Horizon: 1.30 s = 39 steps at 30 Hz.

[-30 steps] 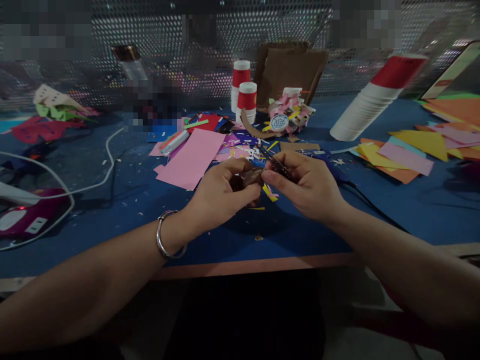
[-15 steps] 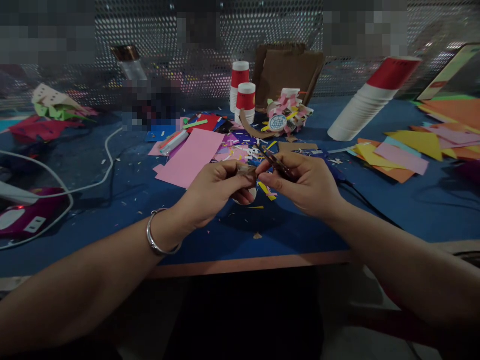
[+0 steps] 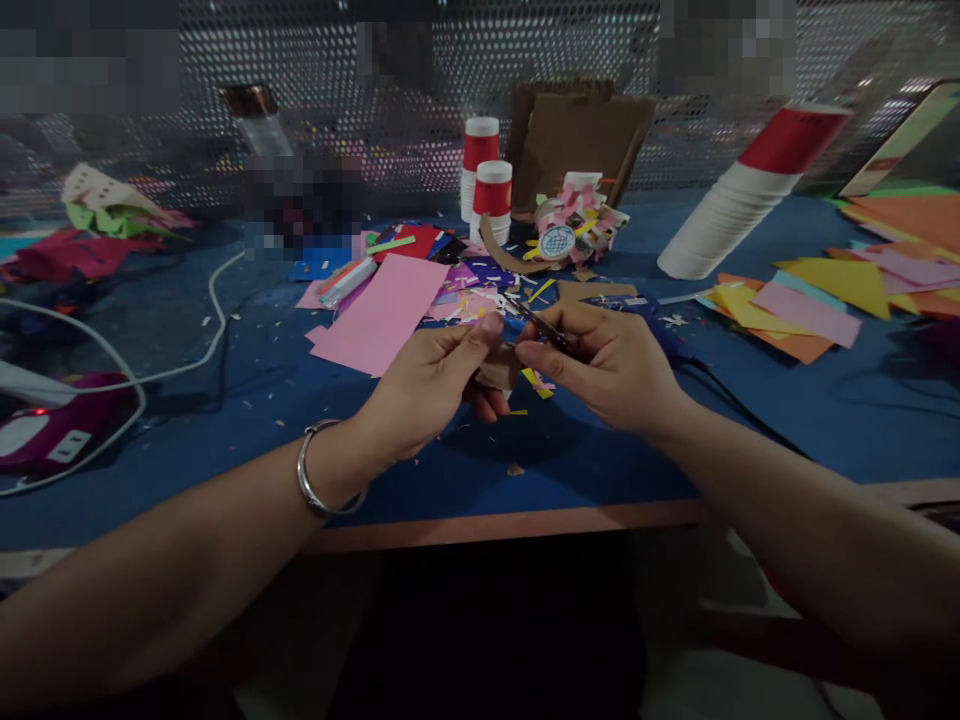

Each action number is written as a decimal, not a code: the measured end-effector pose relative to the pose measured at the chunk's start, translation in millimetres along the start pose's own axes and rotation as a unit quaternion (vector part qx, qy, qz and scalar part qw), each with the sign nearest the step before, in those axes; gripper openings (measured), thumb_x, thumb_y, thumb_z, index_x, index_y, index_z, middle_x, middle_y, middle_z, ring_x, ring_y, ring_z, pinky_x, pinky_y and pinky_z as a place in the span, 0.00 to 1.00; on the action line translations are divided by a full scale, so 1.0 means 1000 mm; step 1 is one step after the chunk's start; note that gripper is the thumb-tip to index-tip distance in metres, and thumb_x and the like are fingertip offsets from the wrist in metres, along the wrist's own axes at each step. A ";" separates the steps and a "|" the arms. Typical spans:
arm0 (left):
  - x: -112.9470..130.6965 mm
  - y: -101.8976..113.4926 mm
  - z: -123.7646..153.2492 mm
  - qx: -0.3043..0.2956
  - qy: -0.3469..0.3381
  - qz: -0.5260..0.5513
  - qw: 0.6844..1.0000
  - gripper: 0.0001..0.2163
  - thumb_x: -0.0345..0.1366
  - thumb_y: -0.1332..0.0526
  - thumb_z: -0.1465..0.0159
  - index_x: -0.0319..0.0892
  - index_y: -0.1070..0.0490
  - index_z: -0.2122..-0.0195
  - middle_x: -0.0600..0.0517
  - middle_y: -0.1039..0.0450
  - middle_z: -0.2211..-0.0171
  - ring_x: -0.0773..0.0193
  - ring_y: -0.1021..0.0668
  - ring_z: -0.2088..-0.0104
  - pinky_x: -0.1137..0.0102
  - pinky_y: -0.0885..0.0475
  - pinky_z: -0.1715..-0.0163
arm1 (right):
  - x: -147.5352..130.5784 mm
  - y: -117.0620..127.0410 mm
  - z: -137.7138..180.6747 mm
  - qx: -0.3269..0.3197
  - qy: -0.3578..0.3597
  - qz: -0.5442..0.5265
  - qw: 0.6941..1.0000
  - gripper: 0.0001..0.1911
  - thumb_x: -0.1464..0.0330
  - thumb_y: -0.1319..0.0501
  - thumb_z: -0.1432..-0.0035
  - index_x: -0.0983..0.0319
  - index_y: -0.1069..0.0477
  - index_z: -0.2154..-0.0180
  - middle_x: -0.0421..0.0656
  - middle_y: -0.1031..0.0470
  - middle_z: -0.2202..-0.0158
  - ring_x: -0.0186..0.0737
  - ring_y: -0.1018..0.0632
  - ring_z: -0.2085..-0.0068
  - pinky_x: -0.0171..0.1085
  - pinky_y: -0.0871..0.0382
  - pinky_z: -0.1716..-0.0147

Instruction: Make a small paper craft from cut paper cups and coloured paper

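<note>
My left hand [image 3: 431,380], a silver bangle on its wrist, pinches a small piece of brown cardboard [image 3: 497,372] between thumb and fingers. Closed around dark scissors [image 3: 553,336], my right hand [image 3: 619,368] is just to the right of that piece. The blades point up and left, above the cardboard; whether they touch it I cannot tell. Paper scraps in white, yellow and purple lie behind both hands. A larger flat piece of brown cardboard [image 3: 592,292] lies beyond my right hand, and a curved cardboard strip [image 3: 510,258] is farther back.
Pink paper [image 3: 386,315] lies left of centre. Behind stand red-and-white paper cups [image 3: 492,190] and a paper-decorated cup craft [image 3: 577,222]. A tilted cup stack [image 3: 739,195] and coloured sheets [image 3: 795,315] are at right. A white cable [image 3: 217,300] and purple power strip [image 3: 75,425] are at left.
The cardboard piece has turned and dropped slightly in my left hand, showing more of its face. My left thumb has moved up. My right hand with the scissors has barely moved.
</note>
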<state>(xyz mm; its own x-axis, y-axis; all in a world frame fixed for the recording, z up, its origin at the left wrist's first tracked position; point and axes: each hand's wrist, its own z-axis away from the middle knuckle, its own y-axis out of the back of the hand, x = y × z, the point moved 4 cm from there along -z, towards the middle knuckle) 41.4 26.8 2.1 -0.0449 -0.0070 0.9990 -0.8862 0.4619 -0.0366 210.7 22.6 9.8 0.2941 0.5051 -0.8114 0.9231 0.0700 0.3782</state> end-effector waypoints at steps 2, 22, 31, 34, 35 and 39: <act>0.000 0.001 0.001 0.003 0.006 0.028 1.000 0.20 0.51 0.34 0.32 0.38 0.26 0.70 0.51 0.25 0.74 0.67 0.21 0.74 0.73 0.24 0.73 | 0.000 0.002 0.000 0.006 0.002 0.011 1.000 0.21 0.50 0.29 0.40 0.63 0.24 0.66 0.39 0.28 0.72 0.33 0.30 0.72 0.34 0.38 0.73; -0.003 0.007 0.000 0.020 0.022 0.112 0.993 0.10 0.34 0.24 0.43 0.37 0.24 0.69 0.54 0.23 0.69 0.69 0.19 0.69 0.72 0.21 0.64 | -0.003 0.004 0.001 0.020 -0.030 -0.001 0.999 0.25 0.45 0.31 0.40 0.60 0.29 0.67 0.37 0.35 0.74 0.31 0.37 0.75 0.35 0.45 0.77; -0.002 0.010 -0.001 0.067 0.026 0.132 0.989 0.08 0.33 0.28 0.40 0.40 0.25 0.65 0.54 0.22 0.69 0.64 0.17 0.67 0.69 0.20 0.63 | 0.007 0.000 0.004 -0.023 -0.044 -0.027 0.998 0.26 0.45 0.44 0.29 0.60 0.33 0.69 0.35 0.41 0.76 0.31 0.41 0.75 0.37 0.50 0.77; -0.001 0.009 0.000 0.076 0.028 0.135 0.987 0.07 0.35 0.29 0.38 0.40 0.26 0.65 0.54 0.22 0.71 0.63 0.16 0.66 0.70 0.21 0.65 | 0.006 -0.002 0.003 -0.033 -0.046 -0.032 0.998 0.26 0.45 0.42 0.30 0.60 0.32 0.68 0.35 0.40 0.76 0.30 0.40 0.75 0.36 0.49 0.77; -0.001 0.009 0.000 0.077 0.025 0.137 0.987 0.08 0.36 0.29 0.38 0.41 0.26 0.65 0.54 0.22 0.71 0.63 0.16 0.66 0.70 0.21 0.65 | 0.005 -0.003 0.003 -0.037 -0.050 -0.037 0.997 0.26 0.45 0.41 0.31 0.59 0.32 0.68 0.35 0.40 0.76 0.30 0.40 0.76 0.36 0.48 0.77; -0.001 0.008 0.001 0.069 0.006 0.130 0.989 0.10 0.39 0.28 0.38 0.41 0.26 0.65 0.53 0.20 0.68 0.63 0.17 0.65 0.70 0.21 0.66 | 0.005 -0.004 0.002 -0.044 -0.062 -0.041 0.996 0.26 0.44 0.40 0.33 0.59 0.32 0.69 0.35 0.39 0.77 0.31 0.38 0.76 0.36 0.47 0.78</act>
<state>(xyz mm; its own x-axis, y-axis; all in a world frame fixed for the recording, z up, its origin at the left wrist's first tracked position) 34.1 29.9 0.7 -0.2752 0.1072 0.9554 -0.8995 0.3221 -0.2952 209.0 22.8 2.9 0.2519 0.3845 -0.8881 0.9214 0.1852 0.3416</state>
